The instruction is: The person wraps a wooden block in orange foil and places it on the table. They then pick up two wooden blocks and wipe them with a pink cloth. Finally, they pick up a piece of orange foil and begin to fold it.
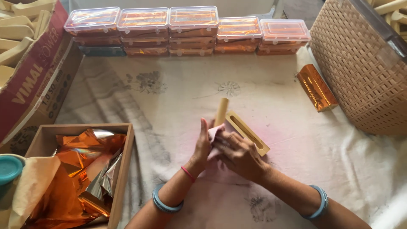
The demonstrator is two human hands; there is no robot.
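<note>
Both hands meet at the middle of the cloth-covered table point(178, 97). The left hand point(202, 146) and right hand point(239, 154) press together round a pinkish cloth point(214, 133), rubbing the near end of a slotted wooden piece point(248, 132) that lies beside a wooden cylinder point(221, 111). To wipe well, I judge it best to pin the wood flat and work along its slot. A box of orange foil point(80, 169) sits near left

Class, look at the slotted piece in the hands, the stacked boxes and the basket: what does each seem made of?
Slotted piece: probably wood, pale and matt. Stacked boxes: clear plastic, glossy lids showing orange foil inside. Basket: tan woven pattern, likely moulded plastic or cane; unclear which.
</note>
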